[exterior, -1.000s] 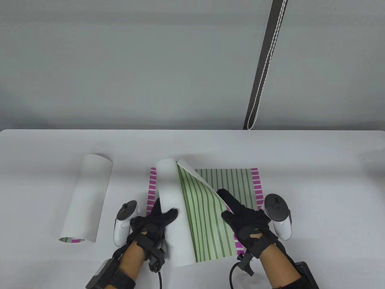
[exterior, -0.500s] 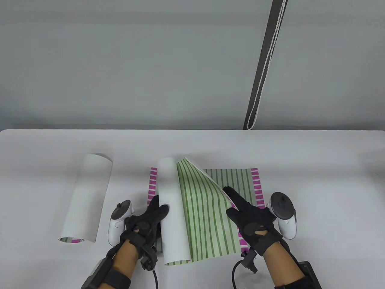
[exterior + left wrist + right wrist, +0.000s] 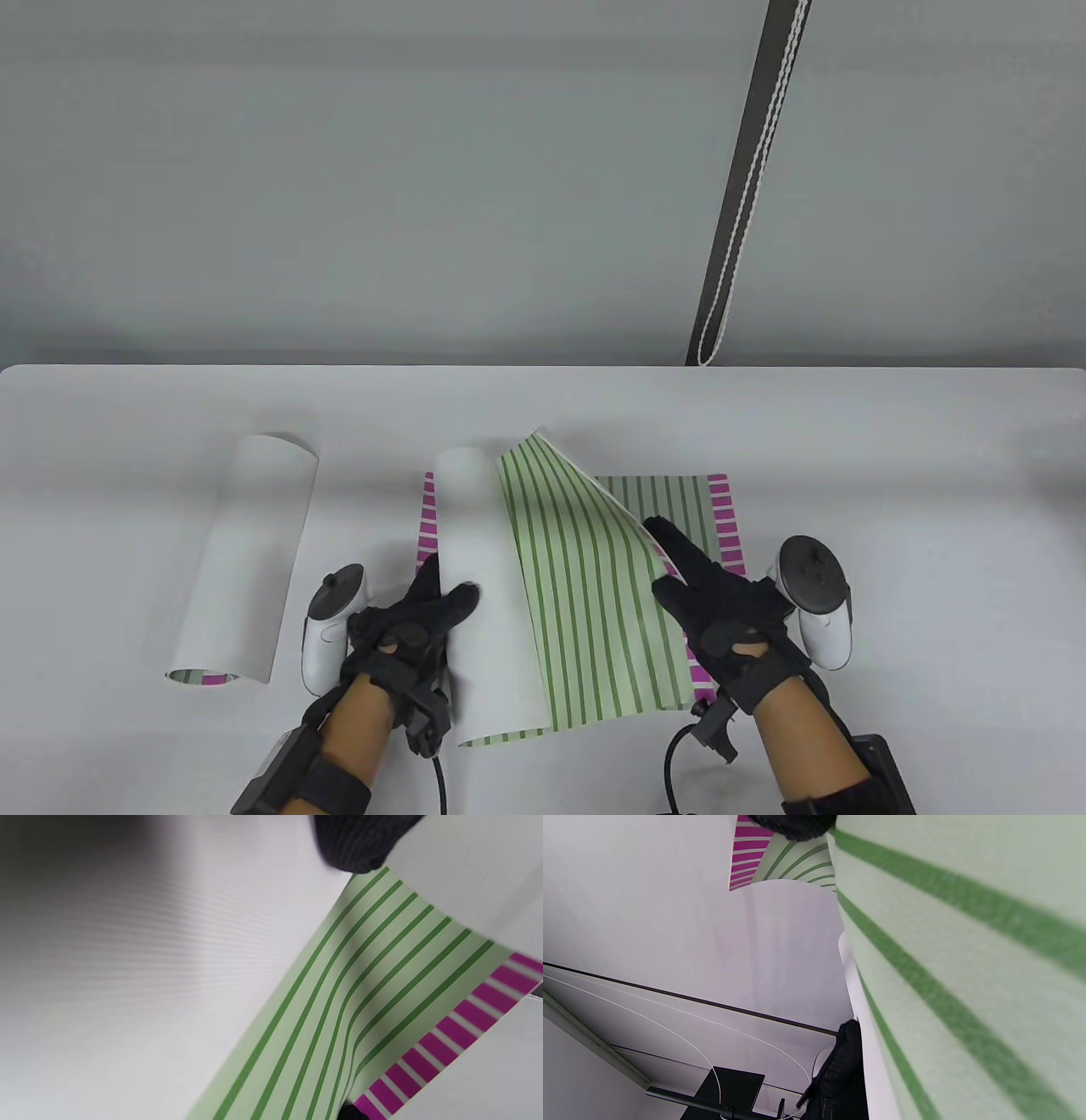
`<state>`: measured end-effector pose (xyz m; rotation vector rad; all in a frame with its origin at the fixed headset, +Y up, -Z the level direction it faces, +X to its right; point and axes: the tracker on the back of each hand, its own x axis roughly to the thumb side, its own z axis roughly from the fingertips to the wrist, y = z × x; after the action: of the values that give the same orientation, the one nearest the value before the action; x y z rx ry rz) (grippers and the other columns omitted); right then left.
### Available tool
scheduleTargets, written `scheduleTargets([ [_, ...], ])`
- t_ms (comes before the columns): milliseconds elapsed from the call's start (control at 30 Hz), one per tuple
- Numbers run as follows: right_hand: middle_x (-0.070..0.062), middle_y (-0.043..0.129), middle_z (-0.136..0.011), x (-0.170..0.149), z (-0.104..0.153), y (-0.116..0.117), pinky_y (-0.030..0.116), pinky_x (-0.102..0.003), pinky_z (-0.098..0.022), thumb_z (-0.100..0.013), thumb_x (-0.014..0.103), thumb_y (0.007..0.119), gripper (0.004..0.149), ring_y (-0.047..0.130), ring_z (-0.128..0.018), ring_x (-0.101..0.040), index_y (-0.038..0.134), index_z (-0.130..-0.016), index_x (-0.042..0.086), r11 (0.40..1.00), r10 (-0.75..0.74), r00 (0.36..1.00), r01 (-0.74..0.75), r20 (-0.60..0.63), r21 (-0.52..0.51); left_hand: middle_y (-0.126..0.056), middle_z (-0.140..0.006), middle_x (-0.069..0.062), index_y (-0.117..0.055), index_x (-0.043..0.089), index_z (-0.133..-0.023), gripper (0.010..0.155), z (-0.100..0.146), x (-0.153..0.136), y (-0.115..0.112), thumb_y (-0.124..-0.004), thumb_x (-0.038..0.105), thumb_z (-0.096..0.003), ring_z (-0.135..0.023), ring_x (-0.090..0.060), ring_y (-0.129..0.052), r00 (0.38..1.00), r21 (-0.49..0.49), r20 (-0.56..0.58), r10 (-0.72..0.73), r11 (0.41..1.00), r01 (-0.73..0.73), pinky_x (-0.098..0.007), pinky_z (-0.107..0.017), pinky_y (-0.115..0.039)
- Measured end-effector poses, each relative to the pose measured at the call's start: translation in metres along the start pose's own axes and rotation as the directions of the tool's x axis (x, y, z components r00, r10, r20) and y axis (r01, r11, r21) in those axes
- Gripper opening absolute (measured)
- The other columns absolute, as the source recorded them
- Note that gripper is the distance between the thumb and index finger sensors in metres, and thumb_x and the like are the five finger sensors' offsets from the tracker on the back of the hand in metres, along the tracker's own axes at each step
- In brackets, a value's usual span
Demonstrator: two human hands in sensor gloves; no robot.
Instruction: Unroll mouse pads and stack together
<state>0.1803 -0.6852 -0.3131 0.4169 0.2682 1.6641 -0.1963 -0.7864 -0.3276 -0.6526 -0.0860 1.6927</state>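
Observation:
A flat green-striped mouse pad with magenta edge bands lies on the white table. On it a second pad is half unrolled, its white-backed roll still curled at the left. My left hand holds the roll near its front end. My right hand pinches the pad's lifted right edge. A third pad lies fully rolled at the left. The left wrist view shows green stripes and a magenta band close up. The right wrist view shows the striped face.
A dark strap with a white cord hangs down the grey wall behind the table. A black device lies at the table's front right by my right forearm.
My right hand has drawn the pad's free edge to the right, and more green-striped face shows. My left hand and the roll have shifted slightly left.

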Motion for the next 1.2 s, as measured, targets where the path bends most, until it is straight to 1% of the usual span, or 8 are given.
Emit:
scheduleTargets([
  [100, -0.032, 0.072, -0.093, 0.002, 0.0, 0.001, 0.091, -0.042, -0.039, -0.054, 0.011, 0.068, 0.061, 0.102, -0.058, -0.038, 0.04, -0.109, 0.006, 1.0, -0.011, 1.0, 0.011, 0.009, 0.01, -0.049, -0.107, -0.015, -0.002, 0.019, -0.104, 0.094, 0.0, -0.001, -0.001, -0.071, 0.053, -0.0493, -0.086, -0.033, -0.083, 1.0, -0.045, 0.0, 0.011, 0.999, -0.011, -0.045, -0.061, -0.079],
  [200, -0.032, 0.071, -0.093, 0.008, -0.001, 0.008, 0.091, -0.042, -0.039, -0.054, 0.011, 0.068, 0.061, 0.102, -0.058, -0.038, 0.04, -0.109, 0.006, 1.0, 0.012, 1.0, -0.013, 0.023, 0.026, -0.037, -0.11, -0.017, 0.006, 0.018, -0.101, 0.108, -0.001, -0.005, -0.005, -0.07, 0.07, -0.0453, -0.091, -0.037, -0.074, 1.0, -0.069, -0.021, 0.019, 0.997, -0.02, -0.049, -0.064, -0.074],
  [300, -0.032, 0.071, -0.093, 0.013, 0.0, 0.015, 0.091, -0.041, -0.039, -0.054, 0.012, 0.068, 0.061, 0.102, -0.058, -0.038, 0.04, -0.109, 0.007, 0.999, 0.033, 0.999, -0.034, 0.036, 0.031, -0.024, -0.11, -0.019, 0.013, 0.017, -0.098, 0.118, -0.002, -0.005, -0.011, -0.071, 0.077, -0.0413, -0.095, -0.039, -0.066, 0.998, -0.084, -0.048, -0.045, 0.996, 0.041, -0.053, -0.066, -0.071],
  [400, -0.032, 0.071, -0.093, 0.017, 0.0, 0.016, 0.091, -0.041, -0.039, -0.054, 0.012, 0.068, 0.061, 0.102, -0.058, -0.038, 0.04, -0.109, 0.006, 0.998, 0.048, 0.998, -0.049, 0.047, 0.029, -0.03, -0.109, -0.017, 0.009, 0.017, -0.1, 0.115, -0.001, -0.005, -0.011, -0.075, 0.072, -0.0426, -0.092, -0.036, -0.071, 0.995, -0.007, -0.07, -0.075, 0.997, 0.074, -0.049, -0.064, -0.073],
  [600, -0.032, 0.072, -0.093, 0.014, 0.002, 0.004, 0.091, -0.041, -0.039, -0.054, 0.011, 0.068, 0.061, 0.102, -0.058, -0.037, 0.041, -0.109, 0.006, 1.0, 0.028, 0.999, -0.028, 0.035, 0.002, -0.056, -0.101, -0.013, -0.011, 0.019, -0.104, 0.092, 0.004, -0.003, 0.004, -0.076, 0.051, -0.0472, -0.081, -0.028, -0.086, 0.992, 0.154, -0.088, -0.094, 0.982, 0.107, -0.042, -0.058, -0.081],
  [767, -0.032, 0.072, -0.093, 0.01, 0.002, -0.003, 0.091, -0.041, -0.039, -0.054, 0.012, 0.068, 0.061, 0.102, -0.058, -0.037, 0.041, -0.109, 0.006, 1.0, 0.003, 1.0, -0.003, 0.026, 0.002, -0.051, -0.105, -0.015, -0.004, 0.018, -0.104, 0.097, 0.004, -0.002, 0.005, -0.072, 0.058, -0.048, -0.087, -0.034, -0.081, 0.998, 0.016, -0.059, -0.014, 1.0, 0.015, -0.046, -0.061, -0.079],
  [967, -0.031, 0.071, -0.093, 0.01, 0.004, -0.011, 0.09, -0.042, -0.04, -0.055, 0.013, 0.067, 0.061, 0.101, -0.059, -0.038, 0.04, -0.109, 0.007, 1.0, -0.006, 1.0, 0.007, 0.024, -0.009, -0.036, -0.111, -0.021, 0.004, 0.019, -0.102, 0.103, 0.002, -0.006, 0.003, -0.066, 0.069, -0.0471, -0.097, -0.043, -0.067, 0.998, -0.075, -0.042, 0.046, 0.996, -0.049, -0.054, -0.066, -0.071],
  [1200, -0.031, 0.071, -0.094, 0.011, 0.006, -0.021, 0.09, -0.041, -0.04, -0.055, 0.013, 0.067, 0.061, 0.101, -0.059, -0.038, 0.039, -0.11, 0.007, 1.0, -0.019, 0.999, 0.02, 0.03, -0.02, -0.026, -0.112, -0.023, 0.008, 0.019, -0.101, 0.108, 0.003, -0.005, 0.003, -0.064, 0.076, -0.0446, -0.099, -0.046, -0.06, 0.998, -0.08, -0.041, 0.054, 0.995, -0.057, -0.057, -0.068, -0.066],
])
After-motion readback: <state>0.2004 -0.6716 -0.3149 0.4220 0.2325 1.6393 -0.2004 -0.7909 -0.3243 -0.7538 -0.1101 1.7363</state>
